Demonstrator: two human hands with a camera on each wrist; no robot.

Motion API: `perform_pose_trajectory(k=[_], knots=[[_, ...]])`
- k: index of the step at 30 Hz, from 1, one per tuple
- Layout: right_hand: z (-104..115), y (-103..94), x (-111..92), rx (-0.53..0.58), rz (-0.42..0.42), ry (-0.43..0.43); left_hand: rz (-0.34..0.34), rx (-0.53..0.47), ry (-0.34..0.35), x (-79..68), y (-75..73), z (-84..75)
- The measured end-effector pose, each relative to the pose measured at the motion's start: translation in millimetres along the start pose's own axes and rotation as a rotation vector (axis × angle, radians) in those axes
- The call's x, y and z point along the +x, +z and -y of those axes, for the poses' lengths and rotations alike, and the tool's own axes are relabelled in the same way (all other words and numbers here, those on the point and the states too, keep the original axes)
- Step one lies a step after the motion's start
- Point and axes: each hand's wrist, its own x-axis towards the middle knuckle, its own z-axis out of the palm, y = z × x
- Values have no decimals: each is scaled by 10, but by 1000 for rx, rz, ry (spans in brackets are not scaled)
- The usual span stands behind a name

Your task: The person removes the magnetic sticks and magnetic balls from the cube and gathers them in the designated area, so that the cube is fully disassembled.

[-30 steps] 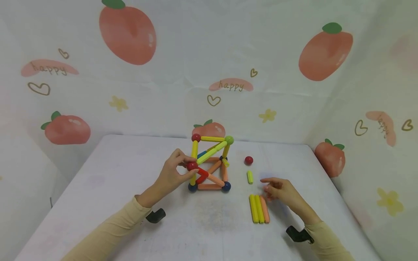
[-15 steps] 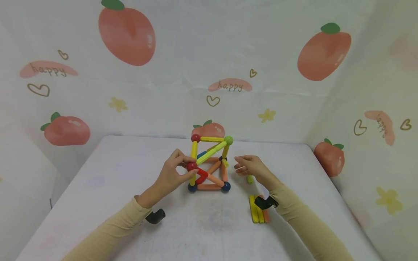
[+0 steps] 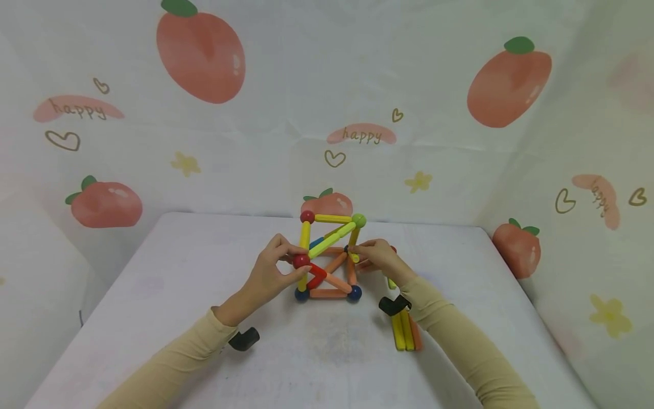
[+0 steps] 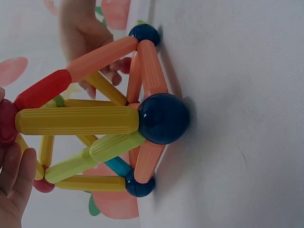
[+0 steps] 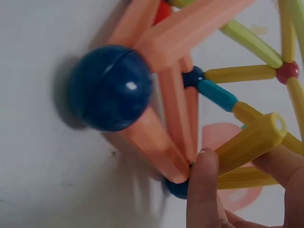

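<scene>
A frame of sticks and balls [image 3: 328, 293] stands mid-table, with dark blue balls at its base and red and green balls on top. My left hand [image 3: 276, 266] pinches the red ball [image 3: 301, 261] at its near left upper corner. Below that ball, a yellow stick [image 4: 78, 120] runs to a blue ball [image 4: 164, 118]. At the back right, my right hand [image 3: 380, 257] pinches a yellow stick [image 5: 249, 145] between thumb and finger. One end of this stick points free; its other end lies near the rear blue ball [image 5: 178, 188], partly hidden by the thumb.
Two loose yellow sticks [image 3: 398, 334] and an orange stick [image 3: 416, 334] lie side by side at the right, partly under the right forearm. A short yellow-green stick [image 3: 392, 283] and a loose red ball [image 3: 394, 249] are mostly covered by the right hand and wrist.
My right hand has moved left from beside the loose sticks to the frame's rear right corner and taken hold of the yellow stick there. The left hand has stayed on the red ball.
</scene>
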Motion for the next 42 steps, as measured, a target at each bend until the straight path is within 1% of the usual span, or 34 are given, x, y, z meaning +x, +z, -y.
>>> perform_pose_trajectory(k=[5, 12, 15, 19, 21, 28, 35, 39, 42], knots=[[-25, -28, 10, 64, 39, -1, 3, 8, 4, 3, -6, -11], [-105, -67, 8, 62, 80, -24, 4, 25, 2, 3, -14, -20], [-145, -88, 8, 58, 108, -33, 5, 26, 4, 1, -11, -23], [-206, -118, -7, 40, 153, -66, 5, 27, 0, -3, -1, -23], [-235, -135, -27, 43, 156, -78, 4, 28, -2, -4, 3, -21], [-333, -232, -103, -2, 140, -146, -2, 32, -3, -4, 4, -29], [-458, -366, -215, 35, 126, -199, -4, 12, 0, -3, -1, -43], [-566, -471, -284, 55, 140, -243, -8, 14, 6, -2, -1, -42], [-639, -553, -359, 53, 154, -249, -10, 17, 8, -1, 2, -40]])
